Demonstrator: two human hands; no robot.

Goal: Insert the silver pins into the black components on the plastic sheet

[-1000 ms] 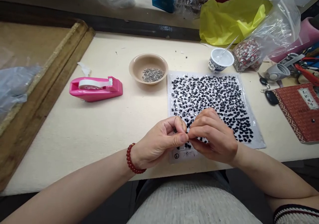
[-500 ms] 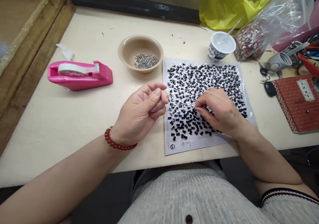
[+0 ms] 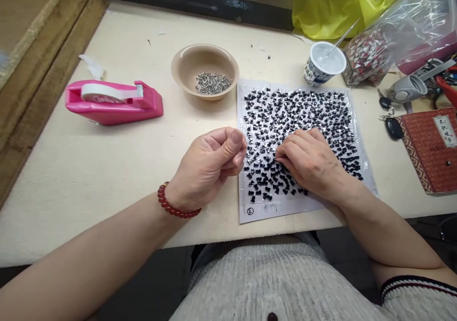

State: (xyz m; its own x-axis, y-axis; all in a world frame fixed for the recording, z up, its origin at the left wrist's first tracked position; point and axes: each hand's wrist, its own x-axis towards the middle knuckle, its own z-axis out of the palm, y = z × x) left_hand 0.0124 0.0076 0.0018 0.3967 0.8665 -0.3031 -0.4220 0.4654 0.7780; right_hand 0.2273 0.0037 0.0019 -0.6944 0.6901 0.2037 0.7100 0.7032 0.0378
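Observation:
A white sheet (image 3: pixel 276 211) with several rows of small black pieces (image 3: pixel 266 188) lies on the table, and fine pins stick up from many of them. Over the middle of this sheet my right hand (image 3: pixel 309 161) is closed in a pinch at a black piece; its fingertips hide what they grip. Just left of the sheet, my left hand (image 3: pixel 212 161) is curled closed above the table, thumb over the fingers. Whatever it may hold is hidden. Behind it stands a tan bowl (image 3: pixel 183 69) with many small silver pins (image 3: pixel 213 83).
A pink tape dispenser (image 3: pixel 114 102) sits at left beside a wooden frame (image 3: pixel 53 69). Behind the sheet are a white-and-blue cup (image 3: pixel 314 73), a plastic bag of red and white pieces (image 3: pixel 369 57) and a yellow bag (image 3: pixel 342 7). Keys (image 3: pixel 393 128) and a red pouch (image 3: pixel 426 154) lie right.
My left thumb and fingers have curled tighter. My right hand has turned slightly and come lower over the sheet, its fingers more bunched. The view has shifted slightly.

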